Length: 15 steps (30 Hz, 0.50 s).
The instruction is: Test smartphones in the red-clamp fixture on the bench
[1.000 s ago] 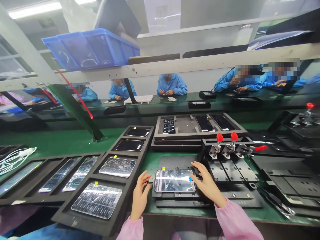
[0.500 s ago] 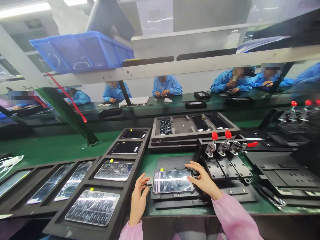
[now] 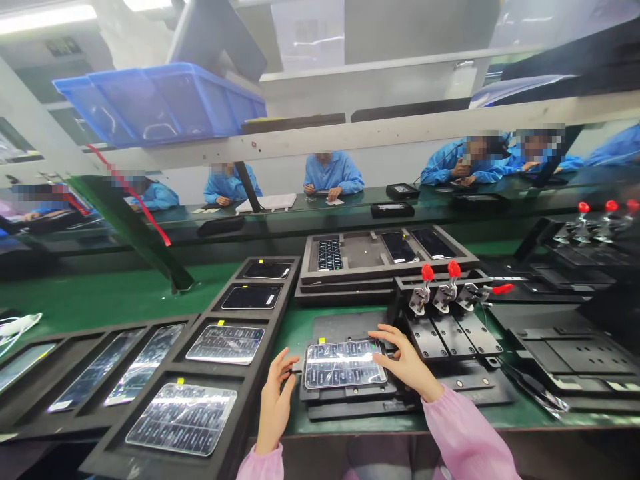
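A phone (image 3: 345, 373) with a clear film and a small yellow tab lies flat on a black fixture plate (image 3: 360, 400) in front of me. Rows of dark boxes fill its lit screen, with a bright glare across the middle. At the phone's left end, my left hand (image 3: 277, 393) has its fingers curled around a small cable plug (image 3: 298, 367), partly hidden by the fingertips. Over the right end is my right hand (image 3: 403, 360), fingers apart, thumb and fingertips at the screen's edge. It holds nothing.
Foam trays with phones stand at left (image 3: 273, 317) and behind (image 3: 360, 273). Right of the phone is a clamp fixture (image 3: 445, 333) with red-tipped levers, and further right a black plate (image 3: 570, 353). A blue bin (image 3: 160, 107) sits on the overhead shelf. People in blue work opposite.
The phone's screen has switched from a mostly pale page to a grid of dark boxes. Both hands stay nearly where they were.
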Available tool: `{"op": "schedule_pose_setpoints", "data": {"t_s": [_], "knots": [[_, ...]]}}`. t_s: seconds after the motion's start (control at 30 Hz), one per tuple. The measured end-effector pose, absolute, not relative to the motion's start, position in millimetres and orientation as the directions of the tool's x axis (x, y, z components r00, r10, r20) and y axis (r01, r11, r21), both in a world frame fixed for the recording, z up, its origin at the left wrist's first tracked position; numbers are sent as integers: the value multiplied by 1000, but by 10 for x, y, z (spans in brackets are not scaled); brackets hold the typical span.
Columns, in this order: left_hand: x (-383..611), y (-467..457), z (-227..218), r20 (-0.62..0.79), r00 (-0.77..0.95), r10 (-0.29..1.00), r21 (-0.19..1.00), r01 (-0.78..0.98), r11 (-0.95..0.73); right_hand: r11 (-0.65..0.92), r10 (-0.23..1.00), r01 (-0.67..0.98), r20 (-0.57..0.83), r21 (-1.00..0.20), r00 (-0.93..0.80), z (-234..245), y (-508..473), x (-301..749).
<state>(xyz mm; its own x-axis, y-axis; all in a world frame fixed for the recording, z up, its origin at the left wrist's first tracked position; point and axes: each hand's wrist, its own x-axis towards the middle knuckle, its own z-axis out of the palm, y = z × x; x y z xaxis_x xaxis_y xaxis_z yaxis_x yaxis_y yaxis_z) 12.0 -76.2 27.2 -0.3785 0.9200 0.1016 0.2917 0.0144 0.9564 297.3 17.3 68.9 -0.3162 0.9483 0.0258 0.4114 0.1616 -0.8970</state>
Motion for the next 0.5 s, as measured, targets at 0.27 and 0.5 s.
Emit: {"op": "schedule_pose_setpoints", "data": {"t_s": [0.27, 0.5], "knots": [[121, -759, 282, 108, -378, 920, 954, 300, 12, 193, 943, 414, 51, -890, -330, 683, 140, 2977], [122, -753, 281, 115, -370, 922, 954, 300, 2, 253, 933, 423, 104, -870, -345, 582, 106, 3022]]}}
